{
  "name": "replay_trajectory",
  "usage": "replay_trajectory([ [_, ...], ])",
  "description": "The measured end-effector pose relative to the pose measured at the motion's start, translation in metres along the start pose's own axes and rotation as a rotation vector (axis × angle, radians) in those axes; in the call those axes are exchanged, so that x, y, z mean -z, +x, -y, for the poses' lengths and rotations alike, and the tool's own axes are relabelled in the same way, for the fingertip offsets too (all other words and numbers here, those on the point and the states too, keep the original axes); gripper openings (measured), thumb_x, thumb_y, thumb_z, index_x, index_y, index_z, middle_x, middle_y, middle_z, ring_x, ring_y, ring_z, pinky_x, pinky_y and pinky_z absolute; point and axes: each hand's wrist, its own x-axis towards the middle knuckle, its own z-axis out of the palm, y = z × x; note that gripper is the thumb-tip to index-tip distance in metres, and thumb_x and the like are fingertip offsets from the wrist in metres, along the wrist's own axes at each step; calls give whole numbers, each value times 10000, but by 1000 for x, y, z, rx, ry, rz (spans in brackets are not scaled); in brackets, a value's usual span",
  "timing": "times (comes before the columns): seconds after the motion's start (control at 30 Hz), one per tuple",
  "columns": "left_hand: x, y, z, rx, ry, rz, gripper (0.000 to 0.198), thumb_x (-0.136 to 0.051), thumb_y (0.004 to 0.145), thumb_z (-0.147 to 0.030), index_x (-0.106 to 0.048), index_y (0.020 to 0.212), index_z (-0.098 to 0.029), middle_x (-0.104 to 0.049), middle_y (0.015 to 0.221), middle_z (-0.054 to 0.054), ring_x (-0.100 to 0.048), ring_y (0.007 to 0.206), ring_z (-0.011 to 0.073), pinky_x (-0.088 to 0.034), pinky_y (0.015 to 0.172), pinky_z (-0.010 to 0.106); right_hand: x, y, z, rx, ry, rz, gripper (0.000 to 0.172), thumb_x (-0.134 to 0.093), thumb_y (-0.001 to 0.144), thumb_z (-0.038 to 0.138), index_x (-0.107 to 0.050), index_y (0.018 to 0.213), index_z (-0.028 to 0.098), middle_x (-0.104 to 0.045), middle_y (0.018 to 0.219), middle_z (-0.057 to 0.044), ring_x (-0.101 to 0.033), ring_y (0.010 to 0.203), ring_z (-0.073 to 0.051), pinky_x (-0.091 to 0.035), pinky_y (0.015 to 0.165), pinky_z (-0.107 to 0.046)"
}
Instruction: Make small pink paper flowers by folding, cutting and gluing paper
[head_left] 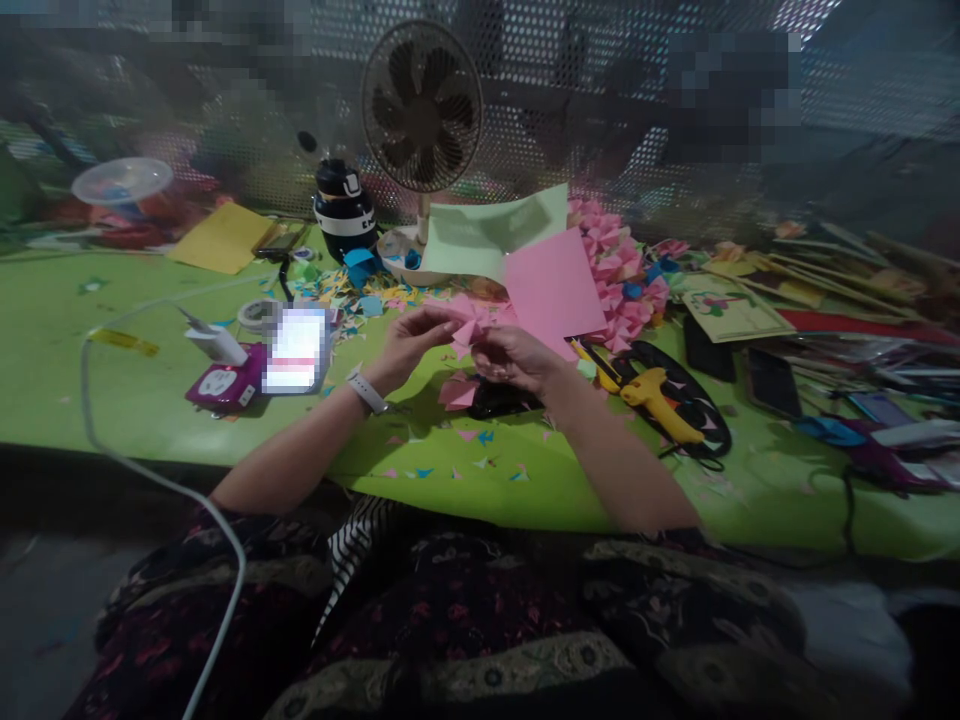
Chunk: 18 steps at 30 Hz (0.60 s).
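Between my two hands, above the green table, is a small folded pink paper flower (466, 332). My left hand (415, 345), with a white band on its wrist, pinches it from the left. From the right my right hand (517, 358) grips its other side with curled fingers. Under the hands lie another folded pink paper piece (456, 393) and a black object (502, 400), partly covered by my right hand. Just behind stands a pink paper sheet (555, 285), leaning by a pale green sheet (499, 235).
A yellow glue gun (664, 405) rests on a black round stand to the right. A heap of pink paper flowers (615, 260) and a fan (422, 110) are behind. At left are a lit phone (296, 350), a purple power strip (225, 385) and a white cable (161, 470).
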Motion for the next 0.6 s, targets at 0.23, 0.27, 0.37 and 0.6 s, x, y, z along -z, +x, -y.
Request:
replay_trajectory([
  [0.23, 11, 6, -3, 116, -96, -43, 291, -797, 749, -354, -627, 924, -194, -724, 964, 30, -722, 780, 128, -542, 572, 189, 36, -31, 34, 364, -242, -392, 157, -697, 844, 299, -605, 842, 171, -545, 568, 48, -431, 425, -53, -302, 413, -184],
  [0.27, 12, 6, -4, 133, -106, -46, 298, -803, 736, -348, -619, 914, -196, -723, 970, 25, -722, 785, 128, -546, 579, 191, 44, -39, 36, 384, -297, -443, 173, -695, 843, 324, -613, 843, 172, -549, 575, 44, -434, 426, -56, -310, 422, -190],
  [0.37, 15, 8, -3, 169, -124, -64, 327, -832, 676, -330, -609, 876, -198, -718, 918, 1, -712, 769, 121, -563, 616, 207, 70, -72, 33, 348, -542, -621, 183, -687, 830, 354, -628, 827, 180, -601, 629, 10, -528, 492, -95, -425, 513, -229],
  [0.6, 16, 14, 6, 172, -180, -135, 216, -820, 662, -239, -656, 793, -186, -723, 794, -4, -703, 732, 111, -570, 682, 223, 130, -158, -3, 16, -1298, -1124, 155, -628, 833, 329, -682, 889, 195, -738, 935, -114, -695, 873, -258, -523, 817, -379],
])
